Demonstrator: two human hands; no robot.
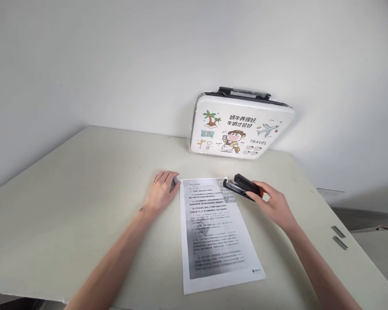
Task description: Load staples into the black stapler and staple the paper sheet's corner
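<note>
In my right hand [271,202] is a black stapler [242,187], held by its rear end. Its top arm is raised off the base, and its front end sits over the upper right corner of a printed sheet [220,232]. My left hand [163,187] rests on the table beside the sheet's upper left corner. Its fingers are closed around a small grey piece [173,183], mostly hidden by the hand. The sheet lies flat, covered in lines of dark text.
A white case [242,127] with cartoon prints and a black handle stands against the wall at the back of the table [84,206]. Two grey staple strips [339,237] lie near the table's right edge. Beyond that edge is a lower surface [381,249].
</note>
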